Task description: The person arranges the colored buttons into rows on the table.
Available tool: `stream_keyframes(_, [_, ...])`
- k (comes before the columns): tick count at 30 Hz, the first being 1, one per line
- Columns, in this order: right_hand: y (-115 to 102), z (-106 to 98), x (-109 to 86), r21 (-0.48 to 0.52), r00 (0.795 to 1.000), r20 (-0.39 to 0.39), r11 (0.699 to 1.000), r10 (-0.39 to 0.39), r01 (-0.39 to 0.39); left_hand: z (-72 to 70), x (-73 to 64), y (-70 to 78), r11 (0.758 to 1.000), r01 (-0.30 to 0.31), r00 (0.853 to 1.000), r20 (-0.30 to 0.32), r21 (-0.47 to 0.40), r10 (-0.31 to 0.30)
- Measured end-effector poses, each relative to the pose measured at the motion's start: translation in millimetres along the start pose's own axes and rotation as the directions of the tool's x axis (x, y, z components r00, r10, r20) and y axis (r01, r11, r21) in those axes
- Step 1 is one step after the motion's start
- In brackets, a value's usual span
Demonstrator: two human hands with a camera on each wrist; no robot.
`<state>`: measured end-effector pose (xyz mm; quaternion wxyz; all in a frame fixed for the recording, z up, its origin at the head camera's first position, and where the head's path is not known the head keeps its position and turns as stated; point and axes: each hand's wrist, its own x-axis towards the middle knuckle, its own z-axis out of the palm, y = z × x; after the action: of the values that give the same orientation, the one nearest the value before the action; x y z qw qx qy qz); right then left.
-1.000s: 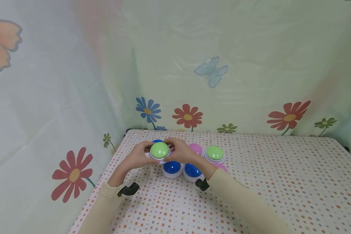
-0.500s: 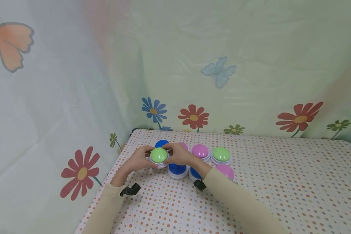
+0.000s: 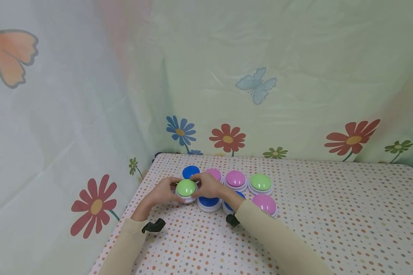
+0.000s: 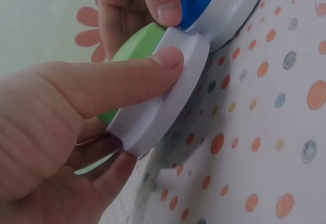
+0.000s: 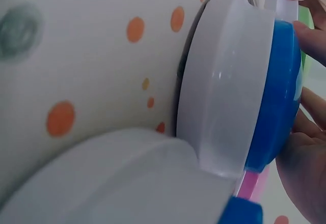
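A green domed push button [image 3: 186, 188] with a white base is held between both hands at the left end of a group of similar buttons. My left hand [image 3: 160, 192] grips it from the left; in the left wrist view its thumb [image 4: 153, 74] lies along the white base. From the right, my right hand [image 3: 208, 186] pinches the same button. A shadow under the base in the left wrist view suggests it is slightly off the table. A blue button [image 3: 191, 171] stands just behind it. Another blue button [image 3: 209, 202] sits to its right, partly hidden under my right hand.
Pink buttons [image 3: 235, 178] and a second green button [image 3: 260, 182] stand farther right on the dotted tabletop [image 3: 330, 214]. A nearer pink button [image 3: 264, 203] is partly covered by my right sleeve [image 3: 278, 233]. Flowered curtains [image 3: 296, 76] border the table behind and at left.
Both hands have lowered the green button toward the table and slightly nearer, uncovering the blue button behind it. The head view has turned a little to the left.
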<state>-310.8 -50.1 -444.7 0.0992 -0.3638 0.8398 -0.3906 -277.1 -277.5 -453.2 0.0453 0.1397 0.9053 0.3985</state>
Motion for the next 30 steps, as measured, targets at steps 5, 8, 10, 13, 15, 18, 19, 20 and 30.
stream_keyframes(5, [-3, -1, 0.5, -0.008, 1.000, -0.008, 1.000, 0.020, -0.020, 0.3, 3.0, -1.0, 1.000, 0.002, 1.000, 0.009, 0.011, -0.002])
stream_keyframes(8, [-2, 3, 1.9, -0.030, 1.000, -0.014, 0.999, 0.014, -0.015, -0.7, 2.3, -3.3, 1.000, 0.017, 1.000, 0.013, 0.018, -0.017])
stream_keyframes(10, [-2, 6, 2.5, -0.039, 1.000, -0.016, 0.999, 0.009, -0.010, -1.5, 0.9, -5.2, 0.999, 0.029, 0.999, 0.015, 0.023, -0.029])
stream_keyframes(13, [-2, 9, 2.1, -0.042, 1.000, -0.018, 0.999, 0.012, -0.013, -2.1, -0.7, -7.4, 0.999, 0.040, 0.999, 0.020, 0.017, -0.040])
stream_keyframes(15, [-2, 10, 1.7, -0.044, 0.999, -0.027, 0.999, 0.022, -0.023, -2.1, -0.3, -7.7, 1.000, 0.029, 0.999, 0.029, 0.011, -0.030])
stream_keyframes(18, [-1, 12, 1.5, -0.044, 0.999, -0.035, 0.999, 0.028, -0.030, -1.1, -1.0, -9.0, 1.000, 0.019, 0.999, 0.038, 0.007, -0.019])
stream_keyframes(19, [-1, 12, 1.6, -0.044, 0.999, -0.036, 0.999, 0.027, -0.029, -1.0, -1.1, -9.1, 1.000, 0.015, 0.999, 0.039, 0.006, -0.016])
stream_keyframes(20, [-1, 12, 1.6, -0.041, 0.999, -0.037, 0.999, 0.026, -0.027, -1.0, -1.0, -9.4, 1.000, 0.013, 0.999, 0.042, 0.007, -0.013])
stream_keyframes(30, [-2, 18, 2.6, -0.032, 0.998, -0.031, 0.998, 0.060, -0.061, 0.1, -1.7, -17.6, 1.000, -0.012, 0.997, 0.082, 0.007, 0.011])
